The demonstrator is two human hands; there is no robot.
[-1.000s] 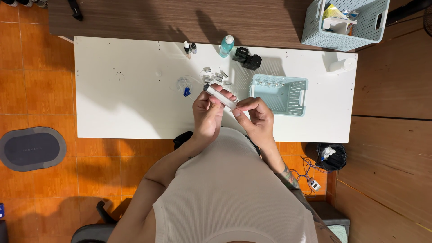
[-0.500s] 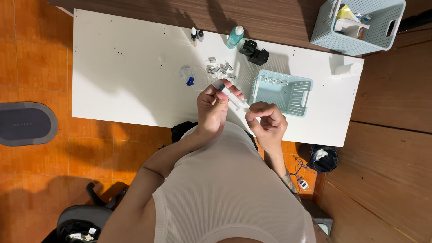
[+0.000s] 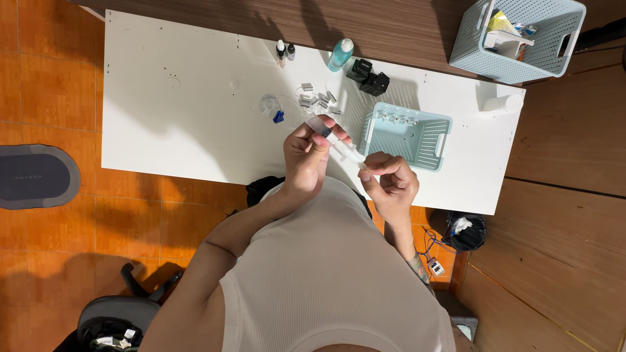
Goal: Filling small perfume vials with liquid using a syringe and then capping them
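A syringe (image 3: pixel 336 142) is held above the near edge of the table (image 3: pixel 169 130), its barrel clamped in the left hand (image 3: pixel 306 156), whose grip is closed round it. The plunger end is pinched by the right hand (image 3: pixel 390 182), fingers together on it. Beyond the hands, small vials (image 3: pixel 318 99) are scattered on the table, with a teal bottle (image 3: pixel 340 55) and two dropper bottles (image 3: pixel 284 52) behind them. A row of vials (image 3: pixel 395 118) is kept in the pale blue tray (image 3: pixel 430 140). A yellow packet (image 3: pixel 499 23) and white packages are held in the basket (image 3: pixel 541 55) at the far right corner.
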